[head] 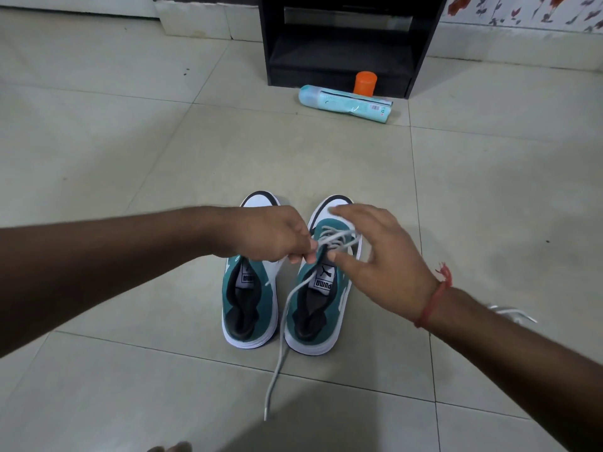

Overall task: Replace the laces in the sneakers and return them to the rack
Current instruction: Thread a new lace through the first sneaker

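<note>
Sneakers, a teal-and-white pair, sit side by side on the tiled floor (98,141) directly below the camera, toes pointing away toward the black rack (342,44), so the tongues face the person for lacing. Left sneaker (249,308) shows no lace in its visible part; its front is hidden under the left hand (270,236). Right sneaker (321,305) has a grey lace (284,337) crossing its upper eyelets. Left hand is curled, fingertips pinching the lace just above the tongue, likely to hold tension; the free tail runs down between the shoes and trails on the floor toward the camera. Right hand (375,256) hovers over the right sneaker with fingers spread and relaxed, thumb close to the lace crossings, gripping nothing as far as I can tell; probably steadying or about to take the other strand. A red thread band (434,298) sits on the right wrist. More whitish lace (512,313) lies on the floor beyond the right forearm, well apart from the shoes, maybe a spare or removed one. Near the rack base lie a pale blue tube-shaped pack (342,104) on its side and an orange-capped container (365,82) upright just behind it. Judged stage: mid-lacing on the right shoe, rack return not begun.
</note>
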